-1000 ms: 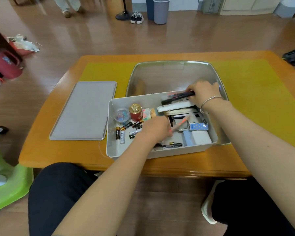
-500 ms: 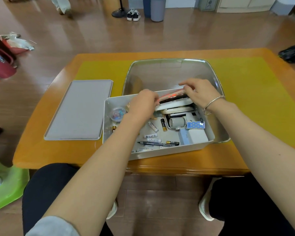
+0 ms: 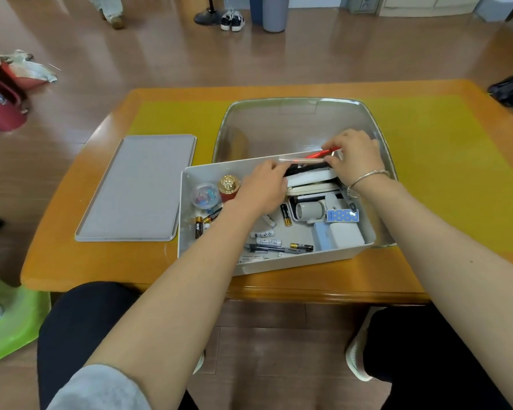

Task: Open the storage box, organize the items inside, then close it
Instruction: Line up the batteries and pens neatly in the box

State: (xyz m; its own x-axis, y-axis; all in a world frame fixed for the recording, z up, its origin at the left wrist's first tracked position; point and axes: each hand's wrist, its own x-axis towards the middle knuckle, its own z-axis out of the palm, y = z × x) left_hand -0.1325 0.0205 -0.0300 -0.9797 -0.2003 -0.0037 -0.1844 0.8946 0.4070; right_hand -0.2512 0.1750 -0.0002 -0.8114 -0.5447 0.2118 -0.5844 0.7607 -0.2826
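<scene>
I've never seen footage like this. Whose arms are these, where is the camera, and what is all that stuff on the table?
No machine here: a person wears a camera on the head, looking down at their own arms. On the orange table sits a white storage box, open, with its grey lid lying to the left and a clear tub behind. Inside are batteries, a black pen, a red jar with a gold cap. The left hand and right hand hold a red pen at the box's far wall.
</scene>
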